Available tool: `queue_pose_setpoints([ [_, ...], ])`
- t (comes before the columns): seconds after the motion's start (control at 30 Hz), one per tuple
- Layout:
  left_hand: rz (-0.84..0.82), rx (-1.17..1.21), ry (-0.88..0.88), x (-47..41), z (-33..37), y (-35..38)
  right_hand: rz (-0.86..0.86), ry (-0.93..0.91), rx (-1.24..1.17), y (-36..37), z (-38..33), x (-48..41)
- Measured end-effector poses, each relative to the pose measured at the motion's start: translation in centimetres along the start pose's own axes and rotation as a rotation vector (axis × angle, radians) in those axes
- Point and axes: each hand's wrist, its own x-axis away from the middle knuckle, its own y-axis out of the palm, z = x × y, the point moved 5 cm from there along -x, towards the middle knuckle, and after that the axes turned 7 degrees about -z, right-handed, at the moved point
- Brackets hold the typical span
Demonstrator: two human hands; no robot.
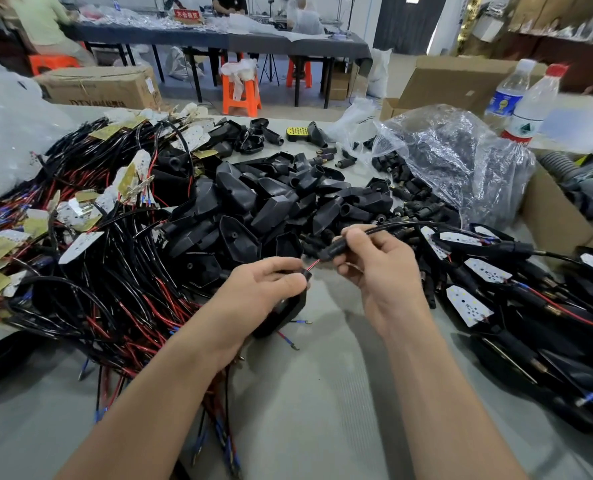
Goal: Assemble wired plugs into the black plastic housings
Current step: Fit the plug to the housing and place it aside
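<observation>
Grey ribbed matting covers the desk [305, 393], its fine ridges running toward the person. At its middle lies a heap of glossy black plastic housings [253, 209], angular and faceted, with round necks. To the left spreads a tangle of thin black and red wires [115, 299] dotted with flat white circuit boards [80, 245]. To the right sits a crinkled clear plastic bag [454, 157], with small black barrel connectors [409, 199] beside it.

Both forearms reach in from the bottom edge, the hands near each other but apart. The left hand [264, 289], back upward, curls round one black faceted housing [281, 315]. Its thumb and forefinger pinch the neck, where a thin red wire [313, 266] emerges. The right hand [378, 268] is clamped on a black cylindrical wired plug [331, 252], fingers curled, and the plug's black cable [426, 223] arches away rightward.
</observation>
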Motion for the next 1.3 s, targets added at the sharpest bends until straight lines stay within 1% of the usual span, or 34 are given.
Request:
queue_pose_setpoints([
  [0.1, -0.025, -0.016, 0.032, 0.3, 0.5, -0.1, 0.046, -0.076, -0.03, -0.3, -0.5, 0.0],
  [0.23, -0.023, 0.065, 0.018, 0.3, 0.4, -0.2, 0.077, -0.098, -0.066, -0.4, -0.7, 0.1],
  [0.3, -0.028, 0.139, -0.016, 0.1, 0.1, -0.3, 0.124, -0.087, -0.074, -0.9, -0.8, 0.0],
  [0.37, 0.002, 0.246, -0.02, 0.0, 0.1, -0.4, 0.157, -0.049, -0.066, -1.4, -0.7, -0.1],
  [0.43, 0.044, 0.263, 0.013, 0.1, 0.3, -0.6, 0.133, -0.01, -0.087, -1.3, -0.5, 0.0],
  [0.5, 0.067, 0.223, 0.051, 0.1, 0.5, -0.8, 0.039, 0.03, -0.102, -0.7, -0.3, 0.2],
  [0.6, 0.082, 0.145, 0.094, 0.1, 0.5, -1.0, -0.111, 0.089, -0.064, 0.5, 0.1, 0.5],
  [0.73, 0.086, 0.07, 0.131, 0.3, 0.6, -0.9, -0.18, 0.097, -0.069, 0.6, -0.2, 0.5],
  [0.8, 0.101, -0.019, 0.147, 0.3, 0.7, -0.9, -0.204, 0.084, -0.047, 0.7, -0.2, 0.6],
  [0.87, 0.111, -0.081, 0.143, 0.3, 0.8, -0.8, -0.209, 0.069, -0.048, 0.8, -0.1, 0.6],
  [0.97, 0.092, -0.077, 0.122, 0.3, 1.0, -0.6, -0.192, 0.052, -0.066, 1.0, -0.1, 0.6],
  [1.17, 0.073, -0.13, 0.187, 0.6, 1.5, -0.4, -0.09, -0.021, -0.02, 0.9, -0.3, 0.7],
  [1.23, 0.065, -0.173, 0.175, 0.7, 1.4, -0.2, -0.044, -0.014, -0.012, 0.8, -0.2, 0.7],
  [1.3, 0.075, -0.193, 0.154, 0.6, 1.3, -0.3, -0.041, 0.018, -0.003, 0.8, 0.0, 0.7],
])
